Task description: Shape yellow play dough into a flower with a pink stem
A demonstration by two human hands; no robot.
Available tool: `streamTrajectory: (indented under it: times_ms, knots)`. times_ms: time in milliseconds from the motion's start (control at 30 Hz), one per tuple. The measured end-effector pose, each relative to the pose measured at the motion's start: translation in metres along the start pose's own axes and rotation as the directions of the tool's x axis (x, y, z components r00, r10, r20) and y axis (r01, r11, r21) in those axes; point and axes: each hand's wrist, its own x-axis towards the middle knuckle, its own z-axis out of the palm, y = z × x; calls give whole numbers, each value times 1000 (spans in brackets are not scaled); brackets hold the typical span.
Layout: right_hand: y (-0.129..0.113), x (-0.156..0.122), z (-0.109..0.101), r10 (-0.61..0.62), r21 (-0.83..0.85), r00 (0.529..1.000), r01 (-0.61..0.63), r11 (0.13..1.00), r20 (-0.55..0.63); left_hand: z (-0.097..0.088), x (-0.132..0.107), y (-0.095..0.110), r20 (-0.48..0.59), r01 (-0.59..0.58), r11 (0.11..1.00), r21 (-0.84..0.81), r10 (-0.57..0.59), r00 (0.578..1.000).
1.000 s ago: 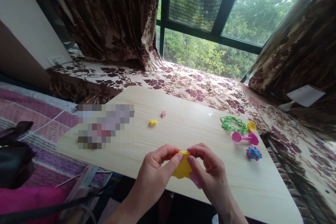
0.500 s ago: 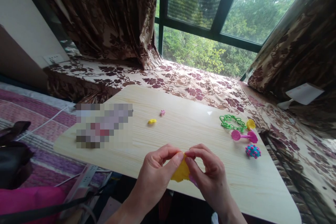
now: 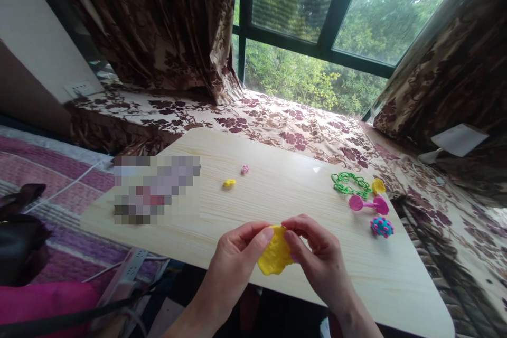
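The left hand (image 3: pixel 233 259) and right hand (image 3: pixel 317 259) pinch a flat yellow piece (image 3: pixel 274 257) between thumbs and fingers, over the near edge of the wooden board (image 3: pixel 277 195). Beyond it lie a small yellow bit (image 3: pixel 228 183) and pink bit (image 3: pixel 245 169); to its right (well apart) sit a green chain (image 3: pixel 350 184), pink double-ended piece (image 3: pixel 368 204) and spiky ball (image 3: pixel 382 227).

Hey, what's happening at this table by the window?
A person is pinching a flat yellow piece between the left hand and the right hand, just above the near edge of a pale wooden table. Farther out lie a small yellow bit and a small pink bit. To the right sit a green chain, a pink double-ended piece and a blue ball with pink studs, none of them touched.
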Motion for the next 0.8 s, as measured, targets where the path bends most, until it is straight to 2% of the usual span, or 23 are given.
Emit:
streamTrajectory:
  times_ms: [67, 267, 400, 567, 633, 800]
  knots:
    - [-2, 2, 0, -53, -26, 999, 53, 998, 1, 1, 0, 2, 16, -11, 1000, 26, 11, 1000]
    - [-11, 2, -1, -115, -101, 992, 119, 988, 44, 4, 0, 4, 92, -29, 997, 74, 22, 996]
    - [-15, 1, -1, -173, -137, 982, 182, 974, 75, 5, -4, 5, 91, -49, 995, 90, 41, 995]
    - [-10, -3, 3, -264, -215, 963, 267, 939, 43, 5, -8, 4, 55, -52, 989, 139, 44, 998]
    - [-7, -5, 2, -233, -178, 971, 239, 955, 57, 3, -7, 2, 56, -41, 991, 125, 34, 998]
    - [-6, -6, -7, -46, -54, 996, 50, 997, 71, 0, -5, 0, 26, 17, 998, 54, -19, 999]
